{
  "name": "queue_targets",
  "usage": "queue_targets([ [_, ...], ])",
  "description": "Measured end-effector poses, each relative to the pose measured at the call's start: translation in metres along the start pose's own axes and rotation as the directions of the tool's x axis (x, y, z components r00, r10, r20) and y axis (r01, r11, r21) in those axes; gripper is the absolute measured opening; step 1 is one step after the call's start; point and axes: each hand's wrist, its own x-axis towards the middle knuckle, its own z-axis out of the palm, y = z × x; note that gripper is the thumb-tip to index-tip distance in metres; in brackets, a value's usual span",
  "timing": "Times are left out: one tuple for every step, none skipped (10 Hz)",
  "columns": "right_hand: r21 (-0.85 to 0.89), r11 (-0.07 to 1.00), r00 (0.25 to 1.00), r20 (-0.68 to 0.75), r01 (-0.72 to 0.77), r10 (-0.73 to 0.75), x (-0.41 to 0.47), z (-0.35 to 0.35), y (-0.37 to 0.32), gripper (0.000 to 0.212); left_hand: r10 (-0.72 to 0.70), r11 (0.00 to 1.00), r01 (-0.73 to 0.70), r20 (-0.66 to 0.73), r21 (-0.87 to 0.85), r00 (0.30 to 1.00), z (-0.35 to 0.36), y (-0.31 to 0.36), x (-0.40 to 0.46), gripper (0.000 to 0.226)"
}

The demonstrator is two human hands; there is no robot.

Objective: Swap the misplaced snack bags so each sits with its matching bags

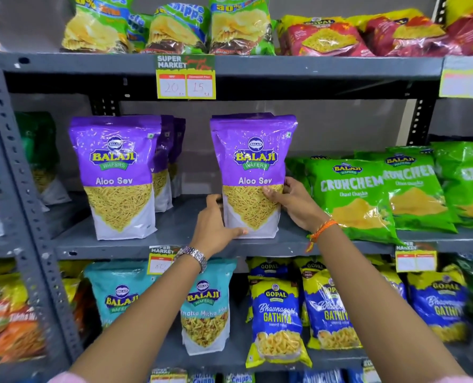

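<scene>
On the middle shelf point(174, 225), far left, a purple Aloo Sev bag point(116, 175) stands upright with more purple bags point(166, 161) lined up behind it. To its right, past a bare gap of shelf, I hold a second purple Aloo Sev bag point(253, 172) upright, its base resting on the shelf. My left hand point(216, 225) clasps its lower left edge, thumb across the front bottom corner; a metal watch point(192, 257) sits on that wrist. My right hand point(293, 203) grips the bag's right edge, fingers wrapped round the side, an orange thread point(321, 229) on the wrist. Just beside that hand lie green Crunchem bags point(359, 197), leaning back in a row toward the right.
</scene>
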Motion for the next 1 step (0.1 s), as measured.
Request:
queue_targets([
  [-0.199, 0.980, 0.987, -0.156, 0.016, -0.048, -0.0184, 0.0021, -0.0213, 0.051, 0.077, 0.997, -0.075, -0.148, 0.024, 0.986, -0.0131, -0.0035, -0.0038, 0.090],
])
